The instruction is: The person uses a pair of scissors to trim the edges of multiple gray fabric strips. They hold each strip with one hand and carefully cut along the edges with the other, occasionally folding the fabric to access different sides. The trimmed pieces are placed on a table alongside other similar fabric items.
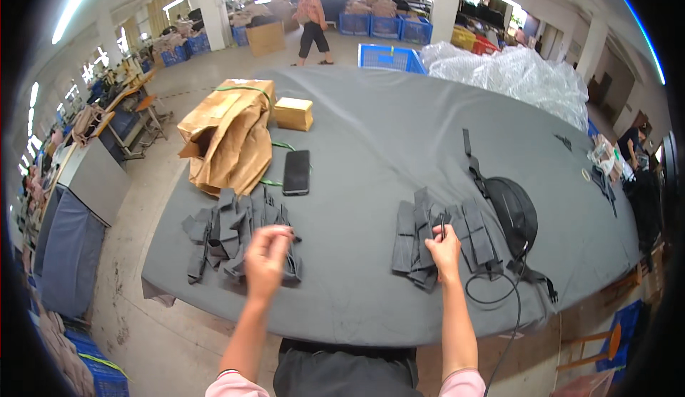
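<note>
My left hand (265,255) is over the left pile of dark grey fabric straps (227,229), its fingers curled and pinched together. It is slightly blurred, and what the fingertips hold, if anything, cannot be made out. My right hand (447,251) rests at the right pile of folded dark grey straps (404,240). Between its thumb and fingers a thin black object (442,224) points upward, its kind too small to tell. Just right of that pile lies a black waist bag (512,211) with its strap and buckle (549,290) stretched out.
Beyond the left pile stand an open brown paper package (232,136), a small tan box-shaped stack (293,114) and a black phone (296,172). A black cable (517,311) loops off the front edge. Clear plastic wrap (514,76) and a blue crate (391,58) are behind; a person (311,18) walks past.
</note>
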{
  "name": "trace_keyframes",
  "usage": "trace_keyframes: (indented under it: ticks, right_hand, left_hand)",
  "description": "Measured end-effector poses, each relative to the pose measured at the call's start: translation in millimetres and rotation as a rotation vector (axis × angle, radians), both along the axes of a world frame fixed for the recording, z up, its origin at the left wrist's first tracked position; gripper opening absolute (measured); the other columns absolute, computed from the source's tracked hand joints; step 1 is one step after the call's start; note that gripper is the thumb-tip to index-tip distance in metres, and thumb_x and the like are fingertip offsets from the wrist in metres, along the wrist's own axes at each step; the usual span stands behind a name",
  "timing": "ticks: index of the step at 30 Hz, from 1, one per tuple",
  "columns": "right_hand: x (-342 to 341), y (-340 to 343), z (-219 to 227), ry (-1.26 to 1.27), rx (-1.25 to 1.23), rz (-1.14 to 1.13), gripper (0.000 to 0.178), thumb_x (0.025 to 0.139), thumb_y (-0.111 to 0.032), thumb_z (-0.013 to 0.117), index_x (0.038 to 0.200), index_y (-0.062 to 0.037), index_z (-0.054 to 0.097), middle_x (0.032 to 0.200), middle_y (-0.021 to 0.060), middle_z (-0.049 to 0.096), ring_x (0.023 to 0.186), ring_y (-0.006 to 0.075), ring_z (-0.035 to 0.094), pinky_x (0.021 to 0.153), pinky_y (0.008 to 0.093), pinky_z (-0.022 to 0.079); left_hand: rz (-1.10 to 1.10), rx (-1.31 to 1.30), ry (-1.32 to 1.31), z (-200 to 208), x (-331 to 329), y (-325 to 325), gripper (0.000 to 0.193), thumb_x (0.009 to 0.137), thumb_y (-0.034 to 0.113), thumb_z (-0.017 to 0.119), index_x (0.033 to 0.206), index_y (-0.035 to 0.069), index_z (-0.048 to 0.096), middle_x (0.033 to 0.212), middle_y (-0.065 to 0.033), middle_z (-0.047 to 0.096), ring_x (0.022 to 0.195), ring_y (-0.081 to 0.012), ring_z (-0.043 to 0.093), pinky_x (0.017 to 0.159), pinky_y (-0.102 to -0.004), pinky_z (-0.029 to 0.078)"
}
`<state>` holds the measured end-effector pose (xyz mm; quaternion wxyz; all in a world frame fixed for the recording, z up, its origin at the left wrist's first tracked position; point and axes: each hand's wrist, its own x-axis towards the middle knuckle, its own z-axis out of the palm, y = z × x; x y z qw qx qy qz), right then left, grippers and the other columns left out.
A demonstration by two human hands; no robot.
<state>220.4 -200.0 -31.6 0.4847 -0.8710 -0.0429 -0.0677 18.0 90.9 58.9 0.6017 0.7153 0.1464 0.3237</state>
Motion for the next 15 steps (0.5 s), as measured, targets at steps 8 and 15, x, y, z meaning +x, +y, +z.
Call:
trace_keyframes:
  ticks: [8, 15]
  right_hand:
    - [-156, 37, 36, 0.062, 0.369, 0.261, 0.024, 0.07, -0.003, 0.07, 0.092, -0.0015, 0.06, 0.066, -0.0039, 0.047, 0.053, 0.003, 0.041, 0.047, 0.0199, 0.035]
    - [-194, 35, 32, 0.474, 0.991, 0.263, 0.02, 0.083, -0.01, 0.066, 0.098, 0.0007, 0.057, 0.067, -0.0001, 0.054, 0.045, 0.0033, 0.042, 0.04, 0.0185, 0.033]
  left_hand:
    - [-0.409, -0.793, 0.167, -65, 28, -136, 0.076, 0.085, 0.019, 0.068, 0.142, 0.007, 0.018, 0.133, -0.0156, 0.038, 0.112, -0.0198, 0.05, 0.091, -0.0355, 0.045]
    - [-0.365, -0.654, 0.224, -61, -1, -140, 0.077, 0.084, 0.018, 0.067, 0.145, 0.011, 0.021, 0.123, -0.0113, 0.045, 0.109, -0.019, 0.051, 0.093, -0.0352, 0.042]
